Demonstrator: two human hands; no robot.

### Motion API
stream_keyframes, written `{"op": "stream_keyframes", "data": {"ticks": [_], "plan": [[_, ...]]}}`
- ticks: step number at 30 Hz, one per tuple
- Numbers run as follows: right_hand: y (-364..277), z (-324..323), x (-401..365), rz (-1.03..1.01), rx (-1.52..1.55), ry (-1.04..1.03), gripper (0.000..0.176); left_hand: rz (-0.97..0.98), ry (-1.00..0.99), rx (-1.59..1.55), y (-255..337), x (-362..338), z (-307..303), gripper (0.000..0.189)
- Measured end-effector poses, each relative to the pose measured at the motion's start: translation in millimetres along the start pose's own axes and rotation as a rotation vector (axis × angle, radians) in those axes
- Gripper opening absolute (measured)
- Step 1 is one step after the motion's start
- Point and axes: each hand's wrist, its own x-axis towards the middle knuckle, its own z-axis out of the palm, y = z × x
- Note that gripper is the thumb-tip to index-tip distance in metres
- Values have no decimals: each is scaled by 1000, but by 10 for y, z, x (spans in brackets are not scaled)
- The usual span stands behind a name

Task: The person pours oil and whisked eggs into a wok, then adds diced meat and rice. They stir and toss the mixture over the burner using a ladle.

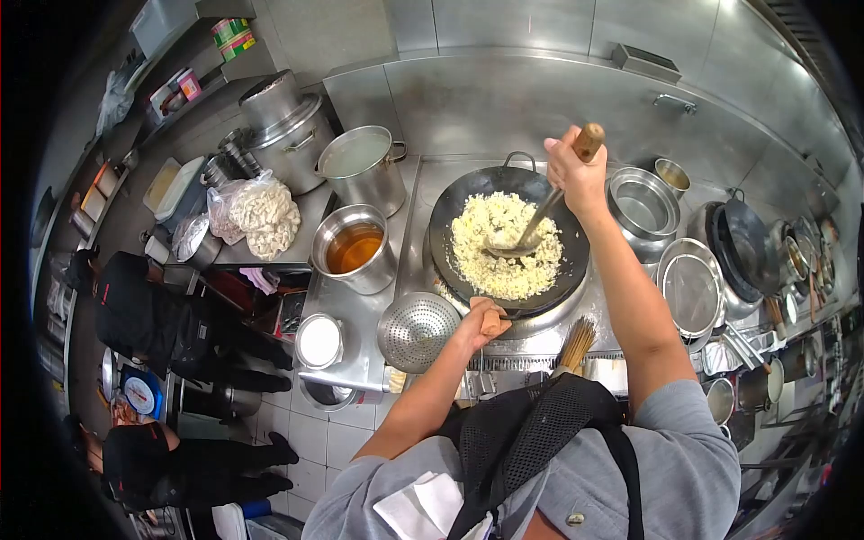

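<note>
A large black wok (445, 202) sits on the stove in front of me, with fried rice (490, 220), pale yellow with bits of egg, spread over its bottom. My right hand (576, 171) is closed around the shaft of a wok ladle (547, 205), just below its wooden end. The ladle's head rests in the rice. At the wok's near rim my left hand (477, 326) grips the wok handle through a folded orange-brown cloth (487, 317), which hides most of the handle. Close to that hand lies a round perforated strainer (418, 331).
Left of the wok stand a pot of amber liquid (355, 247), a taller stockpot (363, 166) and a white-filled container (319, 342). A bamboo brush (576, 346) lies at the stove's front. Right are a mesh strainer (691, 288) and stacked woks (747, 238). Two people (148, 315) work at left.
</note>
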Motion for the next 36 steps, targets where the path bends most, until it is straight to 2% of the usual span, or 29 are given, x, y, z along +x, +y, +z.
{"op": "stream_keyframes", "data": {"ticks": [1, 3, 6, 7, 9, 13, 15, 16, 17, 19, 20, 21, 23, 24, 26, 29, 31, 34, 35, 36], "plan": [[-45, 91, -44, 6, 0, -2, 32, -1, 3, -5, -12, 23, -31, 10], [-60, 224, -148, -68, 29, -168, 33, 33, -63, 30, -26, 54, -91, 9], [721, 31, -329, 99, -205, -168, 27, -15, -18, 39, -1, 77, -88, 11], [683, 36, -225, 93, -207, -170, 27, -11, -23, 40, 49, 50, -26, 11], [598, 56, -63, 84, -596, -119, 26, 20, -21, 79, 22, -71, 23, 11], [221, 230, 108, -94, -133, -108, 30, 42, -33, 6, 23, -26, 36, 11], [627, 144, 74, -109, -39, -114, 30, 26, -27, 3, 1, -19, -2, 12], [999, 26, 35, 58, -9, -98, 27, 22, -14, 7, 24, -84, 43, 13], [1067, -73, 58, 28, -169, -72, 24, -30, -3, -4, 46, -50, 16, 14], [796, -69, 286, 137, -416, -79, 22, 4, -2, -12, 50, -99, 69, 15], [553, 8, 350, 206, -432, -79, 24, -19, 5, -26, 25, -74, 22, 14], [468, -8, 462, 236, -325, -91, 25, -40, 10, -37, 26, -41, -15, 14], [-54, 215, 429, 235, -222, -141, 26, 41, 10, -12, 14, -81, 68, 15], [-31, 249, 310, 246, -228, -153, 26, 25, 6, -11, 5, -65, 49, 13], [81, 293, 89, 201, -277, 4, 26, 8, -33, -3, 4, -68, 40, 12], [768, -58, 23, 41, -208, 25, 28, -17, -32, 23, -14, 13, -2, 13], [504, -7, 56, 64, -195, -2, 29, -23, 6, 19, -30, -53, 57, 14], [-89, 287, -78, 82, -214, -41, 30, -16, -59, -8, -21, -17, -12, 14], [-182, 373, -166, 87, -249, -39, 30, -14, -64, -8, -8, -8, -5, 14], [60, 335, -215, 79, -298, 13, 28, -13, -41, -18, -1, -10, 10, 13]]}}
